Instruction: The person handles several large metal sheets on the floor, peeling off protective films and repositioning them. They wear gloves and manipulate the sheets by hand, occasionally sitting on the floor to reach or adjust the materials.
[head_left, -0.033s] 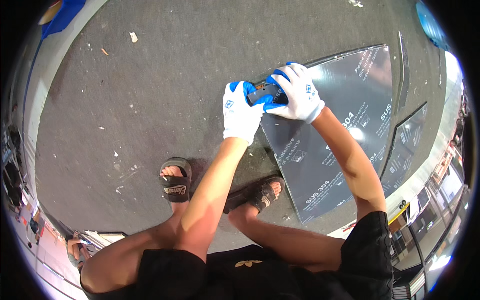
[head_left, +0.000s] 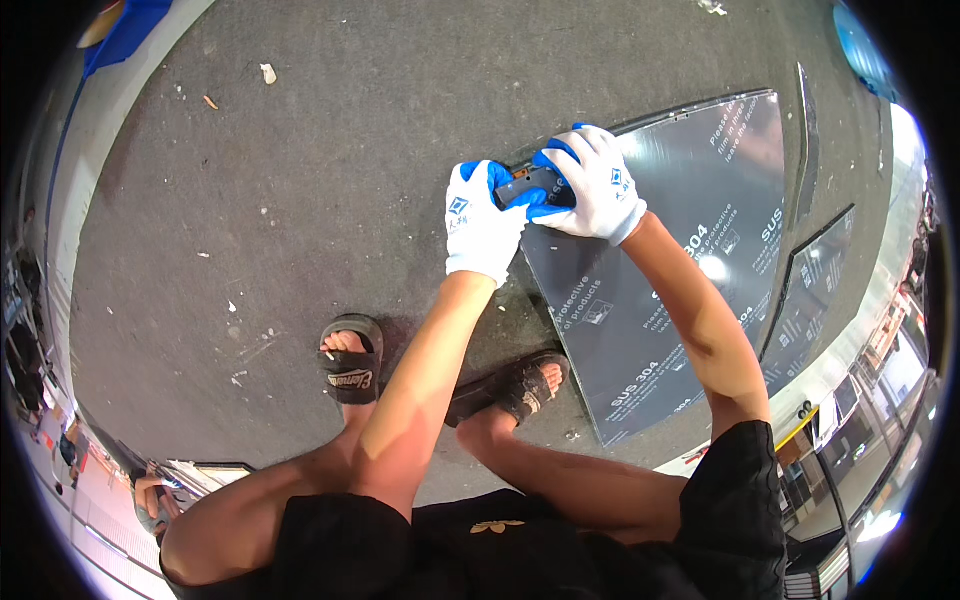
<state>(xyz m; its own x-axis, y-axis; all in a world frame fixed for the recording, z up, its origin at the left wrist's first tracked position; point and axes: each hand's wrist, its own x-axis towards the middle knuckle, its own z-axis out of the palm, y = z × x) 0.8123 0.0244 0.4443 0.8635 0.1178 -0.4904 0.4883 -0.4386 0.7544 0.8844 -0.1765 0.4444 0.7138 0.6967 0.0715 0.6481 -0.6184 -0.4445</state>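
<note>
Well, nothing we can see has shifted from the earlier frame: knees, sandals, hands and sheet sit as they did. Nearest to us are our 2 bare knees and black shorts, then our feet in 2 black sandals [head_left: 352, 368] on the grey concrete floor [head_left: 250, 200]. Beyond them our left hand [head_left: 480, 225], in a white glove with blue fingertips, curls its fingers onto a small dark tool [head_left: 530, 187]. Our right hand [head_left: 592, 185], gloved the same, closes over the tool's other end, so both hands grip it together; we cannot tell what kind of tool it is. It sits at the near left corner of a dark, film-covered metal sheet [head_left: 680, 300] lying flat on the floor, glossy, with pale printing and a bright light spot. Farther right, 2 narrower dark panels [head_left: 815, 300] lie beside it.
</note>
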